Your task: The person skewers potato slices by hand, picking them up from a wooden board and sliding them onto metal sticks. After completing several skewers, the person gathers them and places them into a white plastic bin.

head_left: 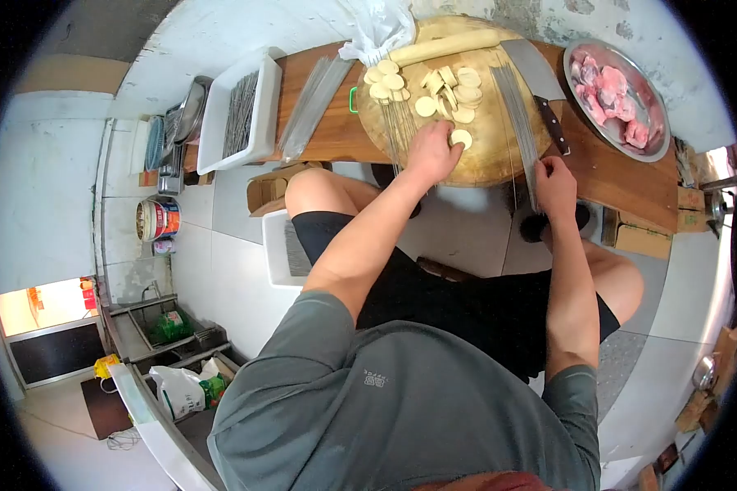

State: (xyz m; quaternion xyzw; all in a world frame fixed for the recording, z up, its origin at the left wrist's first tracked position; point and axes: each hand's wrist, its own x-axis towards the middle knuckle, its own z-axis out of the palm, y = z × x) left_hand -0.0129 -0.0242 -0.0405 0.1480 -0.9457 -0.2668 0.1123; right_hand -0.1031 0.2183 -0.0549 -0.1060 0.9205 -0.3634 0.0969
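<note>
My left hand (pixel 434 153) is over the front of the round wooden board (pixel 491 168), its fingers closed on a pale round slice (pixel 461 139). More pale slices (pixel 465 86) lie loose just beyond it. At the board's left, a group of slices (pixel 386 82) rests at the ends of thin skewers (pixel 399 131). My right hand (pixel 555 184) is at the board's right front edge, fingers pinched at the near ends of a bundle of thin metal skewers (pixel 517 106); whether it grips one is too small to tell. A pale roll (pixel 446 49) lies along the board's back.
A cleaver (pixel 536 74) lies right of the skewers, beside a metal bowl of raw meat (pixel 573 61). Left are bagged skewers (pixel 311 106) and a white tray of skewers (pixel 266 106). A plastic bag (pixel 382 33) stands behind; another white tray (pixel 278 254) is below.
</note>
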